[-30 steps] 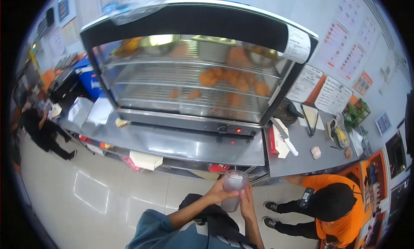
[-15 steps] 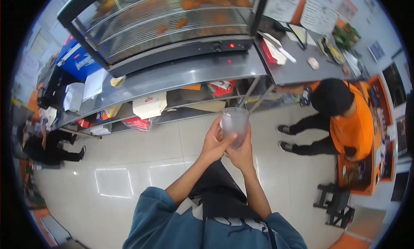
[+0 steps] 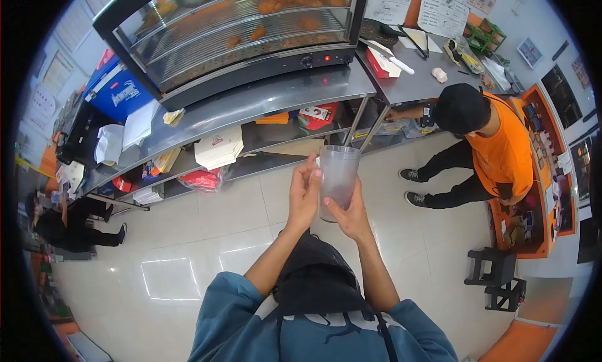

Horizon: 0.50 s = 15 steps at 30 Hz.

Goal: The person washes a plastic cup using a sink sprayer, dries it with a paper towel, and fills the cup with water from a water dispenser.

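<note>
Your right hand [image 3: 352, 218] grips the clear cup [image 3: 339, 179] low on its right, thumb across the near face. Your left hand [image 3: 303, 196] sits at its left, fingers raised and curled; whether they pinch it, I cannot tell. The cup is nearer you than the steel counter [image 3: 263, 100].

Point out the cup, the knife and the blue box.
Cup [image 3: 339, 180]: head view, on the middle of its side.
Knife [image 3: 390, 58]: head view, where blade meets handle.
Blue box [image 3: 120, 89]: head view, on its side wall.
</note>
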{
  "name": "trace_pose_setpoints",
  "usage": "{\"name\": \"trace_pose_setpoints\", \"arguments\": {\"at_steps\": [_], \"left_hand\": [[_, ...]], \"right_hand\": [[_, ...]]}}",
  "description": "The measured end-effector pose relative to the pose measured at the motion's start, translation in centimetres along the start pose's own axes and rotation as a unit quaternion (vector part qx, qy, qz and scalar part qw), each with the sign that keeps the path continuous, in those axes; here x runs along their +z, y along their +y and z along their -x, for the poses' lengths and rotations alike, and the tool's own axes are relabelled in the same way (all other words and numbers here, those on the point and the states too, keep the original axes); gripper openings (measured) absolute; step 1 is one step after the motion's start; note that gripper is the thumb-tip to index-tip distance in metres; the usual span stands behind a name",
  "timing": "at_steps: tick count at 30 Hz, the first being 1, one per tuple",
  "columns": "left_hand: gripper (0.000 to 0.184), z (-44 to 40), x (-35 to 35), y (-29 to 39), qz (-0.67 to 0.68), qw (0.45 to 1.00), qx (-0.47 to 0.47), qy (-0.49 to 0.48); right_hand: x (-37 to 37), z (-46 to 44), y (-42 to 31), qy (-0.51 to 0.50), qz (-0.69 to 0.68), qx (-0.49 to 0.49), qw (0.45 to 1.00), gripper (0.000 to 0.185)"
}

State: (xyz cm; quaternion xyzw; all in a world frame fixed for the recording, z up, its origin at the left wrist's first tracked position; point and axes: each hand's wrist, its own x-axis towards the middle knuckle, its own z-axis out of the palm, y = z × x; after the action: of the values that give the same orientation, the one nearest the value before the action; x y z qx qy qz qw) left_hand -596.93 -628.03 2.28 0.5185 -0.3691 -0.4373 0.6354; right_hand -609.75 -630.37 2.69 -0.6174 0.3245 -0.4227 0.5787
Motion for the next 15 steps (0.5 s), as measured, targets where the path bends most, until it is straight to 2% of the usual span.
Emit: {"name": "trace_pose_setpoints", "arguments": {"at_steps": [1, 2, 8, 11, 15], "left_hand": [[0.044, 0.3, 0.1, 0.8, 0.037, 0.999, -0.025, 0.016], [0.051, 0.8, 0.3, 1.8, 0.025, 0.999, -0.030, 0.034], [0.059, 3.3, -0.7, 0.3, -0.065, 0.994, 0.069, -0.047], [0.058, 4.2, -0.2, 0.4, -0.186, 0.968, 0.151, -0.078], [0.061, 2.6, 0.0, 1.2, -0.170, 0.960, 0.208, -0.082]], "right_hand": [[0.4, 0.0, -0.2, -0.002, -0.016, 0.000, 1.000, 0.073], [0.8, 0.0, -0.3, -0.005, -0.032, -0.001, 0.999, 0.075], [2.0, -1.3, -0.9, 0.036, -0.035, 0.006, 0.999, 0.075], [2.2, -1.9, -1.3, 0.078, -0.024, 0.020, 0.996, 0.076], [1.8, -1.6, -3.4, 0.075, -0.027, 0.078, 0.994, 0.077]]}}
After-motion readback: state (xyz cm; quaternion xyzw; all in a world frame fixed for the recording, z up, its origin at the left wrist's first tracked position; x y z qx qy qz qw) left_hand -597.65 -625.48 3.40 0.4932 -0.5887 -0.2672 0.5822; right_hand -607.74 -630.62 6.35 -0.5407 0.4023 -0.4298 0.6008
